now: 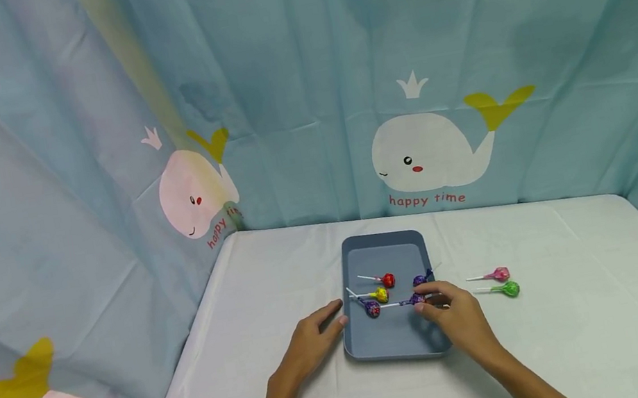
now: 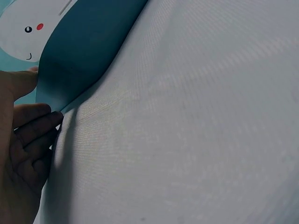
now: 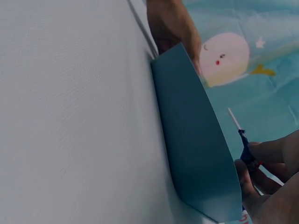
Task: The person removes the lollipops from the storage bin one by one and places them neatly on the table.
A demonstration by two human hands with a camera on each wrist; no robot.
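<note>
My right hand (image 1: 463,323) is over the right side of a grey-blue tray (image 1: 400,346), pinching a purple-wrapped lollipop (image 3: 244,148) between thumb and fingers. Its white stick points left in the head view. Against the tray's left rim rests my left hand (image 1: 311,347), fingers extended and holding nothing else. Inside the tray lie a red lollipop (image 1: 388,280), a yellow lollipop (image 1: 381,295) and a dark purple lollipop (image 1: 372,308) at the left. Another purple lollipop (image 1: 420,279) is by the right wall, its stick crossing the rim, just beyond my right fingertips.
To the right of the tray, a pink lollipop (image 1: 500,274) and a green lollipop (image 1: 510,289) lie on the white tablecloth (image 1: 599,321), sticks pointing left. A blue curtain (image 1: 301,89) printed with whales hangs behind the table and along its left side.
</note>
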